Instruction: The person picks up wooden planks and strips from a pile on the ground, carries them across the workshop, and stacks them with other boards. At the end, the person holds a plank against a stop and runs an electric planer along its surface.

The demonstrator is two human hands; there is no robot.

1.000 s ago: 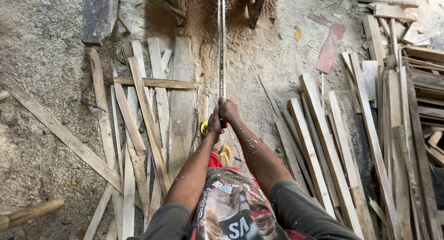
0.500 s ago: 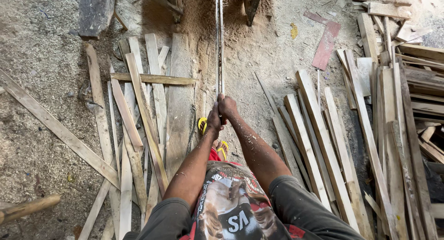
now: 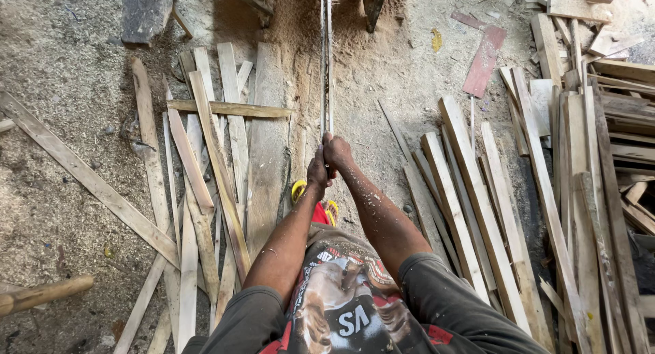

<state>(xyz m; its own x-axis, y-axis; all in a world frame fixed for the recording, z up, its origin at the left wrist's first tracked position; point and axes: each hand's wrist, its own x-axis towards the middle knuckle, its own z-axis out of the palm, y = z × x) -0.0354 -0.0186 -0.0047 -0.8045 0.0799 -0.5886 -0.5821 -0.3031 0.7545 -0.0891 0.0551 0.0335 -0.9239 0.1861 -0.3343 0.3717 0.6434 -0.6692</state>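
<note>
Hands: left hand (image 3: pixel 317 171) and right hand (image 3: pixel 338 151) clamped together on strip (image 3: pixel 325 67). Risk: sawdust (image 3: pixel 300 26) ahead of fingers, grip could slip, feet (image 3: pixel 299 189) directly below.

Top of the long thin strip (image 3: pixel 326 61) cut off by the upper edge, its lower end hidden inside the left hand (image 3: pixel 318 171) and right hand (image 3: pixel 337 153), yellow sandals (image 3: pixel 299 189) mostly covered by the forearms, plank pile (image 3: pixel 614 122) cropped at right.
</note>
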